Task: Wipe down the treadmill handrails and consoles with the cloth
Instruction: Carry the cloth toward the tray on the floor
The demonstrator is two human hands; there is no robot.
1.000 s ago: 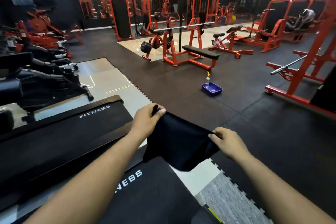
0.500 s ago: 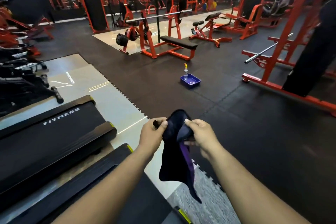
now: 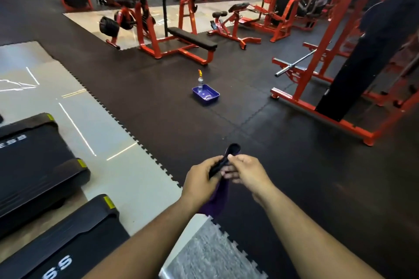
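Gripping a dark cloth (image 3: 224, 161) bunched between them, the left hand (image 3: 200, 180) and the right hand (image 3: 247, 171) meet at the lower centre of the frame, each with fingers curled round the fabric. A rolled end of the cloth sticks up above the knuckles, and a purple fold hangs down below the hands, over the seam where black rubber floor tiles meet a pale floor strip. At the lower left lie the rear ends of two black treadmill decks (image 3: 38, 161), white lettering partly visible on each. Farther back, at centre frame, a blue tray (image 3: 207, 97) sits on the black floor with a spray bottle (image 3: 200, 80) standing upright in it. Behind that stands an orange bench press (image 3: 181, 38) with a barbell racked across it.
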